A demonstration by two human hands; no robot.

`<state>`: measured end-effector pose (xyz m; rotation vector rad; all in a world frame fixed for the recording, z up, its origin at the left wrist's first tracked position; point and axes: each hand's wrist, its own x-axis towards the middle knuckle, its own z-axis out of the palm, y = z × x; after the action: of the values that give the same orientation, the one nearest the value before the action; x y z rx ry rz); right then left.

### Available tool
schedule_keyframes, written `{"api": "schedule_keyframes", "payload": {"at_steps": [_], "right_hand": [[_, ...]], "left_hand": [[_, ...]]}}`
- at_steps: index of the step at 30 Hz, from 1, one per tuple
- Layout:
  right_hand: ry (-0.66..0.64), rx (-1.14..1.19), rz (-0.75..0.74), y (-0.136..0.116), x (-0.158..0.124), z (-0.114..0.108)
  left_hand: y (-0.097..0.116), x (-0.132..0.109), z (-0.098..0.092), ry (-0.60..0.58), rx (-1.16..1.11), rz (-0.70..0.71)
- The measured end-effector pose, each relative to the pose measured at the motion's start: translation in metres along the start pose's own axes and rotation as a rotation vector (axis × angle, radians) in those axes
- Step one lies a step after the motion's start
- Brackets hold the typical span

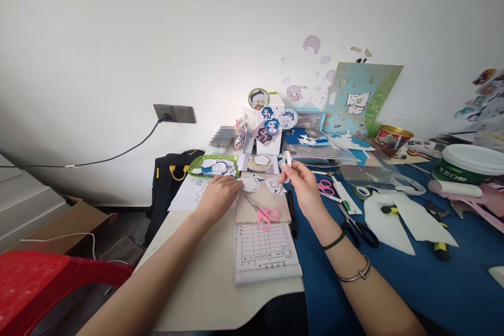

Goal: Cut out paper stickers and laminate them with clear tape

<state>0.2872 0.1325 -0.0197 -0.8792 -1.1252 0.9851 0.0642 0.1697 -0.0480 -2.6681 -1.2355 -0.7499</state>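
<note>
My left hand (219,192) rests on the desk with its fingers closed on a round white cut-out (249,184). My right hand (302,181) is raised a little, pinching a small roll of tape (286,159) between thumb and fingers. A cartoon sticker cut-out (274,185) lies between the two hands. Pink-handled scissors (263,214) lie just in front of them on a brown pad, above a ruled form pad (266,252).
A green tray (213,166) of stickers and a white box with character stickers (271,123) stand behind the hands. To the right on the blue mat (394,278) lie black scissors (360,228), white paper scraps, a pen, small pink scissors (325,187) and a white-lidded tub (468,163). A red chair (43,283) stands lower left.
</note>
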Motion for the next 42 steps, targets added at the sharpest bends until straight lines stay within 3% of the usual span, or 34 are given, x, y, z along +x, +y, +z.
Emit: {"api": "schedule_keyframes", "payload": {"at_steps": [5, 7, 11, 15, 22, 26, 31, 36, 39, 42], "right_hand": [[0.001, 0.002, -0.018, -0.002, -0.002, 0.001], [-0.026, 0.006, -0.03, -0.002, -0.003, 0.004], [-0.038, 0.011, -0.016, 0.001, -0.004, 0.008], [-0.053, 0.015, 0.014, 0.007, -0.004, 0.01], [-0.16, -0.026, 0.081, 0.002, -0.013, 0.014], [-0.204, -0.085, 0.094, -0.001, -0.015, 0.015], [-0.3, -0.091, 0.075, -0.001, -0.017, 0.014], [-0.388, 0.099, 0.148, -0.005, -0.018, 0.014], [-0.384, 0.189, 0.233, -0.009, -0.019, 0.016], [-0.288, 0.228, 0.313, -0.011, -0.017, 0.016]], "left_hand": [[0.006, -0.001, -0.009, 0.193, -0.062, -0.248], [0.012, 0.0, -0.016, 0.254, -0.211, -0.36], [0.023, 0.003, -0.028, 0.3, -1.07, -0.672], [0.031, 0.002, -0.032, 0.224, -1.438, -0.779], [0.045, -0.001, -0.035, 0.061, -1.497, -0.644], [0.048, -0.004, -0.037, 0.021, -1.412, -0.568], [0.048, -0.005, -0.036, 0.037, -1.286, -0.578], [0.048, -0.003, -0.042, 0.189, -1.155, -0.526], [0.049, -0.003, -0.046, 0.061, -1.207, -0.521], [0.054, -0.005, -0.047, -0.056, -1.305, -0.552]]}}
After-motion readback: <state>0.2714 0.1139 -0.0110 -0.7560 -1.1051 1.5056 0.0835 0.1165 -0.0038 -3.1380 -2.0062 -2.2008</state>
